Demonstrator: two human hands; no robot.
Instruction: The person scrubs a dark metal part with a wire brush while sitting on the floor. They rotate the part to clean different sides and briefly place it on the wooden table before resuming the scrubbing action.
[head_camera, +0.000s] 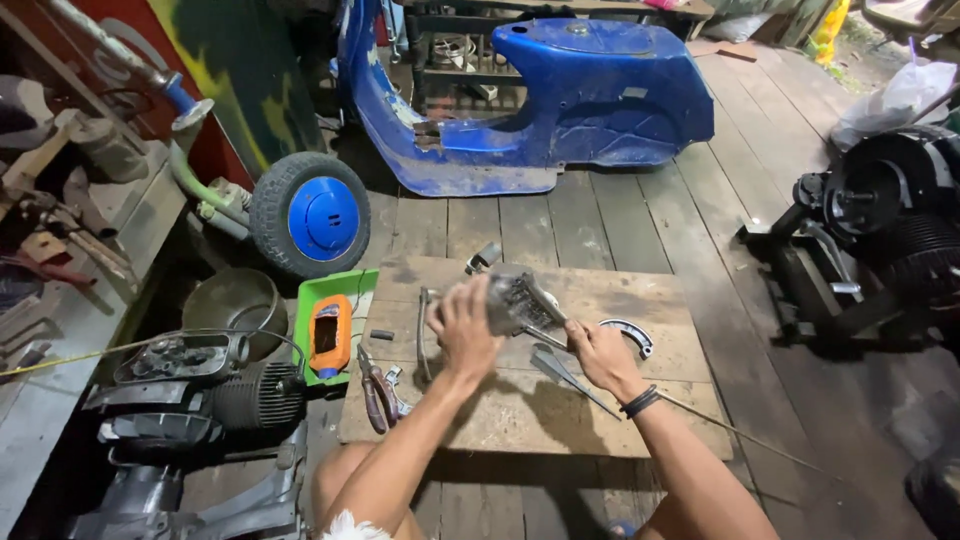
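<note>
Head view: a blue scooter body (590, 95) fills the upper centre of the frame, a blue wheel (310, 213) at left, an engine (200, 385) at lower left. At centre, over a plywood board (520, 400), my left hand (462, 330) is clamped on a grey metal part (520, 300); my right hand (600, 355) grips a thin tool (545, 337) against it. Pliers (378, 395) lie at the board's left edge.

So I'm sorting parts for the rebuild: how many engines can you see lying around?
2. One engine lies on the floor at lower left, beside the wooden board. The other engine sits at the right edge on the planks. More may be hidden out of frame.
</note>
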